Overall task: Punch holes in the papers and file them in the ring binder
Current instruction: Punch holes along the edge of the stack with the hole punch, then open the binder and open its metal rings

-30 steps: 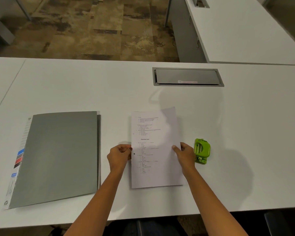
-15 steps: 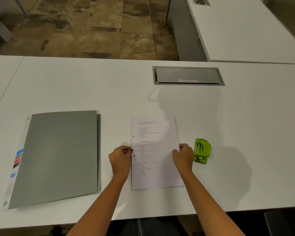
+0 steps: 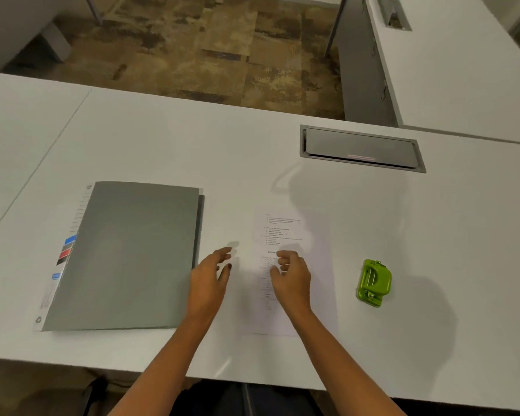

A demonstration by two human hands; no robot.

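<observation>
Counting across the white table [image 3: 162, 139]: one binder, one lot of paper, one punch, and two bare hands working between them.

The grey binder [image 3: 126, 253] is lying closed and flat on the left, with a strip of coloured tabs [image 3: 66, 250] showing along its left edge. The paper [image 3: 315, 235] is lying flat in the middle, printed side up, near the binder but apart from it. I cannot tell whether it is one sheet or several. The green punch [image 3: 374, 282] is sitting to the right of the paper, not touching it.

The left hand [image 3: 212, 277] is hovering over the gap between binder and paper, fingers stretched out loosely and gripping nothing. Its wrist is covering a bit of the binder's right edge. The right hand [image 3: 293, 276] is hanging over the middle of the paper with its fingers loosely curled and nothing visible in them. Whether they are touching the page is too blurred to say. That hand and its forearm are hiding part of the print and the sheet's lower edge.

Farther back, one grey cable hatch [image 3: 360, 148] is sitting closed in the tabletop. A second white table [image 3: 463, 70] is standing at the right, with brown patterned carpet [image 3: 207, 46] showing beyond.
</observation>
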